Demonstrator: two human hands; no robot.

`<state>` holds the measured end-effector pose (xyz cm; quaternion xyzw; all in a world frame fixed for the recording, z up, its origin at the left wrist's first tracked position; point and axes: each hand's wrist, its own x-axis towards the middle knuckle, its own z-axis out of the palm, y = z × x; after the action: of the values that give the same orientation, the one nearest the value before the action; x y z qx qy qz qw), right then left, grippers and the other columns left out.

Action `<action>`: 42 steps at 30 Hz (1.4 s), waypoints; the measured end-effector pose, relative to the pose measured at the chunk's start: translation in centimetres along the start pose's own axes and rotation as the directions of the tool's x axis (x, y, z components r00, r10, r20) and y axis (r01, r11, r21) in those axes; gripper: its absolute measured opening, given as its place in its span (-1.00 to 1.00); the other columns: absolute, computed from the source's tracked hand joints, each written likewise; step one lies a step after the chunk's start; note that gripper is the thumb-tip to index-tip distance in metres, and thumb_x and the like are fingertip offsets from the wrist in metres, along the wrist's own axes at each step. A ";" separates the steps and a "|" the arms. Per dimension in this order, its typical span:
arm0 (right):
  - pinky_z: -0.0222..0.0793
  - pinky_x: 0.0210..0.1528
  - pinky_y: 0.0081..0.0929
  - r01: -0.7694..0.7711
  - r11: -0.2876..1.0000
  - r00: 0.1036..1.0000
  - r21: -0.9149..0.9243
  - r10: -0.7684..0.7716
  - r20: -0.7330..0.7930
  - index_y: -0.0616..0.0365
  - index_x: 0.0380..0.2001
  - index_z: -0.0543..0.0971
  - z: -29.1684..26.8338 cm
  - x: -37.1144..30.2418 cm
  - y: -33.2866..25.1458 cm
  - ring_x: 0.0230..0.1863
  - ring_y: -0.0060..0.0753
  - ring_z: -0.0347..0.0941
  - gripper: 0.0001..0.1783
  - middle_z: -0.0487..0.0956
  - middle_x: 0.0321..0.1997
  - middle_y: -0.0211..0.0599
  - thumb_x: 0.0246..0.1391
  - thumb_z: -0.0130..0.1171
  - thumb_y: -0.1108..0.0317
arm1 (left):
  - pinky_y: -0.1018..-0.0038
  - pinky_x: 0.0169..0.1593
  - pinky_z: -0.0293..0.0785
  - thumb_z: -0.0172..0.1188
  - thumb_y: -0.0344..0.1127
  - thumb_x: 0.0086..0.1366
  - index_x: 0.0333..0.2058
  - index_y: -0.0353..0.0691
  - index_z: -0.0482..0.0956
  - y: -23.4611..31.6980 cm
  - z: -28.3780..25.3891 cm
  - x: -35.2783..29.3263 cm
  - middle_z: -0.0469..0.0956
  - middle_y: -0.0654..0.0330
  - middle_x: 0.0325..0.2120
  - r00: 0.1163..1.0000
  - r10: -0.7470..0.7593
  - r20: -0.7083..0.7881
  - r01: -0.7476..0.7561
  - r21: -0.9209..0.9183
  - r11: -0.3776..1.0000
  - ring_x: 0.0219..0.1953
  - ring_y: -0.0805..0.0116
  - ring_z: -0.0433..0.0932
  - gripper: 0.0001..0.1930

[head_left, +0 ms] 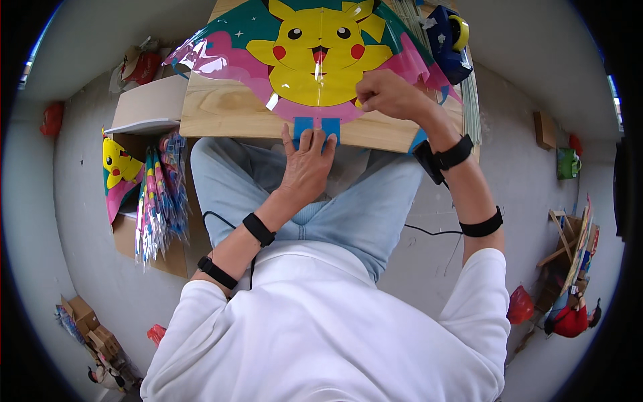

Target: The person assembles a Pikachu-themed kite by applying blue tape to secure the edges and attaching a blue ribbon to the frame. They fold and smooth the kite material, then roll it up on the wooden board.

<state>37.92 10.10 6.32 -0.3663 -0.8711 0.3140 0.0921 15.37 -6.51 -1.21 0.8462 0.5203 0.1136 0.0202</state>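
Where the wooden surface [224,110] reaches over the knees: its near edge faces the lap, and a printed plastic kite [320,63] lies spread on it.
Kite: shiny green, pink and yellow film with a cartoon creature in the middle; the left tip juts past the surface's side. A tug from one side or a draught under that tip could make the sheet skid or ripple.
Cardboard box [149,104]: just left of the surface, one flap raised.
Packaged kites [171,187]: they lean out over the box's side and could slip down if a knee or elbow knocked it.
Left hand [309,159]: fingers slightly apart, tips resting on the kite's near edge, clamped on nothing; uneven pressure could crease the film.
Right hand [390,94]: fingers curled together over the kite's near right part; I cannot tell whether it pinches anything or touches the film.
Tape dispenser [443,50]: blue, beside the kite's right wing, which could catch on it if the sheet slid right.
Blue patches [331,126]: two, side by side, partly under the left fingertips; if sticky, they could set crooked under a slanted push.
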 end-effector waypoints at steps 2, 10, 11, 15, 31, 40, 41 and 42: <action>0.41 -0.29 -0.24 0.048 0.987 0.994 -0.156 -0.031 0.107 0.23 -0.46 0.63 1.8 2.4 -1.0 -0.36 -0.06 0.53 -0.88 0.59 -0.39 -0.11 -0.15 0.34 0.48 | -0.52 0.40 -0.23 0.21 -0.51 0.15 0.24 -0.21 0.49 -0.1 0.2 -0.1 0.34 0.02 0.06 1.000 -0.004 -0.015 0.003 -0.018 1.000 0.19 -0.03 0.33 -0.39; 0.38 -0.44 -0.08 0.133 0.916 0.972 -0.379 -0.046 0.229 0.11 -0.61 0.64 4.0 6.5 -2.8 -0.42 0.08 0.58 -0.95 0.62 -0.50 -0.12 -0.26 0.28 0.51 | -0.55 0.38 -0.18 0.23 -0.47 0.19 0.23 -0.20 0.51 -0.4 0.8 -0.4 0.34 0.04 0.05 0.998 -0.012 -0.060 0.009 -0.052 0.999 0.17 -0.01 0.33 -0.43; 0.38 -0.45 -0.08 0.142 0.912 0.970 -0.386 -0.050 0.239 0.10 -0.61 0.64 4.1 6.6 -2.8 -0.42 0.08 0.58 -0.94 0.63 -0.51 -0.13 -0.27 0.28 0.50 | -0.55 0.38 -0.17 0.23 -0.46 0.18 0.23 -0.20 0.51 -0.4 0.8 -0.5 0.33 0.04 0.06 0.998 -0.013 -0.066 0.009 -0.057 0.998 0.17 -0.01 0.33 -0.43; 0.39 -0.45 -0.06 0.128 0.893 0.962 -0.432 -0.006 0.273 0.08 -0.62 0.65 4.3 7.0 -3.1 -0.44 0.08 0.59 -0.94 0.62 -0.53 -0.11 -0.26 0.26 0.51 | -0.55 0.38 -0.17 0.24 -0.45 0.18 0.23 -0.21 0.51 -0.4 0.8 -0.3 0.32 0.05 0.07 0.999 -0.016 -0.046 0.014 -0.052 0.999 0.18 0.00 0.32 -0.42; 0.44 -0.37 -0.03 0.164 0.877 0.962 -0.451 -0.040 0.272 0.10 -0.59 0.68 5.2 7.6 -2.4 -0.40 0.12 0.60 -0.94 0.63 -0.49 -0.06 -0.22 0.27 0.50 | -0.55 0.40 -0.21 0.23 -0.42 0.18 0.23 -0.24 0.51 -0.5 0.4 -0.1 0.31 0.08 0.19 1.000 -0.009 0.006 0.009 -0.050 0.999 0.24 0.00 0.29 -0.42; 0.48 -0.34 -0.03 0.149 0.875 0.961 -0.462 -0.018 0.275 0.11 -0.57 0.71 5.3 7.6 -2.6 -0.38 0.13 0.62 -0.92 0.66 -0.46 -0.03 -0.20 0.27 0.51 | -0.59 0.38 -0.22 0.22 -0.47 0.18 0.24 -0.32 0.49 -0.6 0.6 0.0 0.25 0.20 0.39 0.999 0.034 -0.002 -0.034 -0.039 0.999 0.26 -0.06 0.31 -0.41; 0.48 -0.34 -0.03 0.152 0.873 0.961 -0.463 -0.021 0.276 0.12 -0.57 0.70 5.3 7.7 -2.6 -0.38 0.14 0.62 -0.92 0.66 -0.46 -0.03 -0.20 0.27 0.52 | -0.59 0.37 -0.22 0.22 -0.47 0.18 0.24 -0.33 0.49 -0.6 0.6 0.0 0.25 0.20 0.40 0.999 0.036 0.000 -0.036 -0.044 0.998 0.26 -0.06 0.31 -0.42; 0.48 -0.34 -0.03 0.156 0.871 0.962 -0.466 -0.026 0.273 0.12 -0.56 0.71 5.4 7.7 -2.5 -0.38 0.14 0.62 -0.92 0.66 -0.46 -0.03 -0.20 0.27 0.52 | -0.60 0.37 -0.22 0.22 -0.48 0.18 0.23 -0.33 0.50 -0.6 0.6 0.0 0.25 0.21 0.40 0.999 0.038 0.002 -0.038 -0.048 0.998 0.26 -0.06 0.32 -0.42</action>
<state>28.90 11.52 3.13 -0.2920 -0.9425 0.1269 -0.1016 14.94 -6.15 -1.91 0.8554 0.5011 0.1254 0.0390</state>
